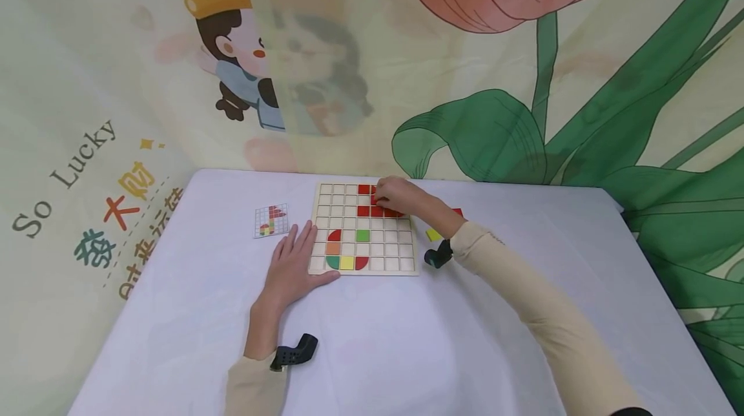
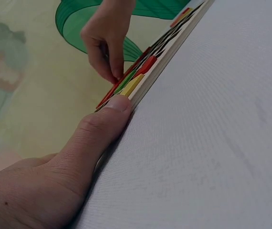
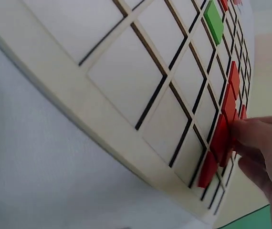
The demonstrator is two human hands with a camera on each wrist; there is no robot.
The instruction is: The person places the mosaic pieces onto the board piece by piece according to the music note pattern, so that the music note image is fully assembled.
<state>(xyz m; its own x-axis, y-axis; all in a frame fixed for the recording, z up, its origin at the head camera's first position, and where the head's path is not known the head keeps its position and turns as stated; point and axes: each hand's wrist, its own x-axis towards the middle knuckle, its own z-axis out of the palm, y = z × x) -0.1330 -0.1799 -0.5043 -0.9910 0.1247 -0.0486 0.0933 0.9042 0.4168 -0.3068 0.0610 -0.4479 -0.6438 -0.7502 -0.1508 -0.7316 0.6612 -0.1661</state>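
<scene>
A pale grid board (image 1: 392, 251) with square cells lies on the table. My left hand (image 1: 290, 270) is at its lower left corner, fingers spread along the left side and thumb (image 2: 117, 106) against the near edge. Over the upper right cells, the curled fingers of my right hand (image 1: 401, 195) pinch a red tile (image 3: 235, 130), which they largely cover. More red tiles (image 1: 364, 211) sit in cells around it. Lower on the board are a green square tile (image 1: 363, 236), an orange tile (image 1: 333, 248), a yellow tile (image 1: 346, 263) and several rounded tiles.
Left of the board lies a small card (image 1: 271, 220) printed with a coloured grid pattern. Beyond the board's right side, a loose yellow tile (image 1: 433, 234) and a red piece (image 1: 458, 212) show partly behind the right forearm. A printed cloth hangs behind the white table (image 1: 372, 338).
</scene>
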